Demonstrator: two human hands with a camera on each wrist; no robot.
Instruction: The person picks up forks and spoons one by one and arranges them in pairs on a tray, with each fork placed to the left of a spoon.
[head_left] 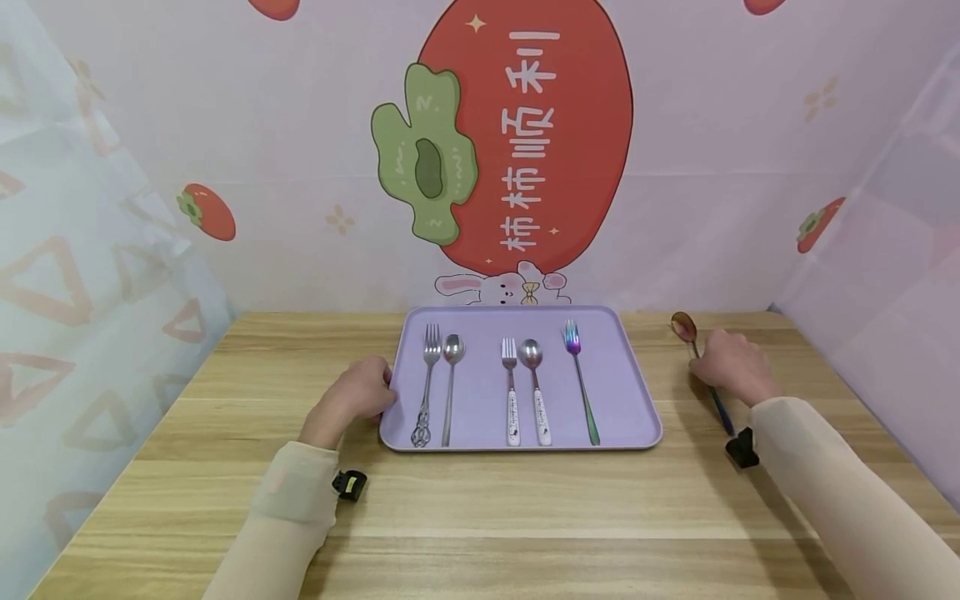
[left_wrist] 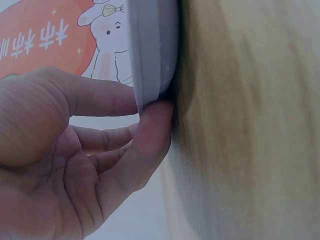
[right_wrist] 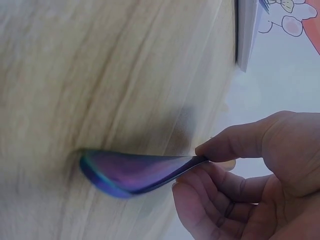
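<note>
My right hand (head_left: 735, 364) pinches an iridescent spoon (head_left: 722, 412) by its handle, right of the tray. Its coppery bowl points to the back; in the right wrist view, the widened purple-blue handle end (right_wrist: 130, 172) is at the wood. With thumb and fingers, my left hand (head_left: 354, 390) grips the left rim of a lilac tray (head_left: 480, 322). On the tray lie an ornate silver fork (head_left: 432, 346), a slim silver spoon (head_left: 453, 350), a white-handled fork (head_left: 512, 412), a white-handled spoon (head_left: 542, 417) and an iridescent fork (head_left: 585, 392).
The tray lies toward the back of a wooden table (head_left: 525, 517). Behind it hangs a backdrop (head_left: 697, 208) printed with a large persimmon, with side curtains left and right. A black wrist camera (head_left: 349, 485) sits at the left cuff, another (head_left: 742, 448) at the right.
</note>
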